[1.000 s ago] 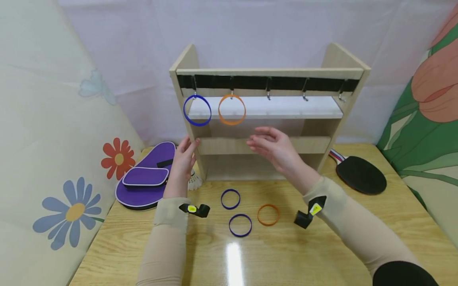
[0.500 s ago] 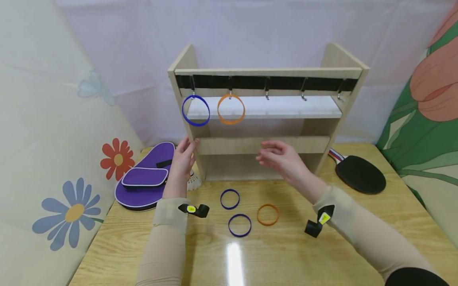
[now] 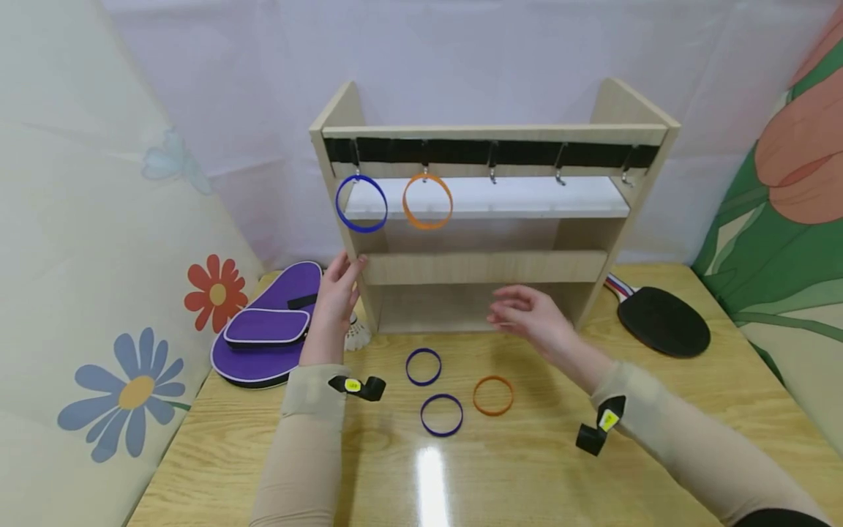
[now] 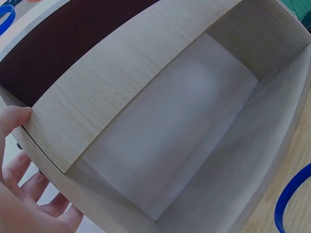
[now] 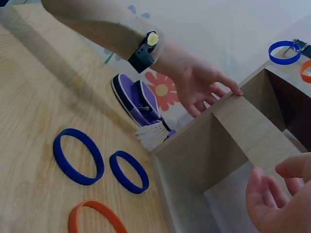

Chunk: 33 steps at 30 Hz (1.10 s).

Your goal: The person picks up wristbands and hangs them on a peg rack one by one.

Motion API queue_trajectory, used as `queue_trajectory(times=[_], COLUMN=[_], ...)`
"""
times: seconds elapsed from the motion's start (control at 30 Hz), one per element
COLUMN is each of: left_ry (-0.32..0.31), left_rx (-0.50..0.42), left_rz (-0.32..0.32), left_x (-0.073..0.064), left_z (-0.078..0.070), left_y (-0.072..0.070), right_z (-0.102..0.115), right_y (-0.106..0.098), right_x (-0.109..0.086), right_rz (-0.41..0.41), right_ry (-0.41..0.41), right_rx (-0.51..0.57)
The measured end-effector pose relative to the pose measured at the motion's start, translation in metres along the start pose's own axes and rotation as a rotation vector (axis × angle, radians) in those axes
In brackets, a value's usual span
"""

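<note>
Shelf unit (image 3: 487, 268): was stood upright, a black strip (image 3: 459, 152) fixed along its upper rail.
Left hand (image 3: 337, 294): was clasped on the left side panel (image 3: 372, 311), thumb placed at the front edge.
Right hand (image 3: 532, 316): was held released, fingers loosely bent, before the lower compartment (image 3: 435, 309).
Hooks (image 3: 493, 178): hanging blue ring (image 3: 366, 230) was carried on the leftmost, hanging orange ring (image 3: 427, 226) on the second.
Wooden table (image 3: 520, 479): far blue ring (image 3: 424, 383), near blue ring (image 3: 442, 435) and loose orange ring (image 3: 492, 413) were laid before the unit.

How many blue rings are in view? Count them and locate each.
3: a hanging ring on the leftmost hook; a far ring and a near ring, both lying on the table.
</note>
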<state>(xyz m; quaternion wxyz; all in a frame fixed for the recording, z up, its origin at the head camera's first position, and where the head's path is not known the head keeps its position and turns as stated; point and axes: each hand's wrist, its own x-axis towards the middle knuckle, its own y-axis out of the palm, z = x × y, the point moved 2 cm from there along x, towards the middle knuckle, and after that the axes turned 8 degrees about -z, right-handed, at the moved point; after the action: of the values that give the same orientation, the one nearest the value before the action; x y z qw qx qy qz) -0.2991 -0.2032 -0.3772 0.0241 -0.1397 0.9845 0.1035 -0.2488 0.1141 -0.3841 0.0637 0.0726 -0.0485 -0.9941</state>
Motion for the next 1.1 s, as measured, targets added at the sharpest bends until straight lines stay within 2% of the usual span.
queue_trajectory(times=[0.3,0.73,1.1], left_ry=[0.008,-0.017,-0.008], left_rx=[0.024,0.037,0.040], left_rz=[0.013,-0.001,0.001], left_x=[-0.001,-0.003,-0.004], left_z=[-0.001,-0.002,-0.001], left_y=[0.000,0.000,-0.001], right_z=[-0.019,-0.047,-0.068], right_y=[-0.006,-0.012,-0.021], right_x=[-0.004,-0.010,-0.018], right_rz=[0.020,0.030,0.019], right_ry=[-0.008,0.036,0.080], right_rx=[-0.027,-0.067,-0.105])
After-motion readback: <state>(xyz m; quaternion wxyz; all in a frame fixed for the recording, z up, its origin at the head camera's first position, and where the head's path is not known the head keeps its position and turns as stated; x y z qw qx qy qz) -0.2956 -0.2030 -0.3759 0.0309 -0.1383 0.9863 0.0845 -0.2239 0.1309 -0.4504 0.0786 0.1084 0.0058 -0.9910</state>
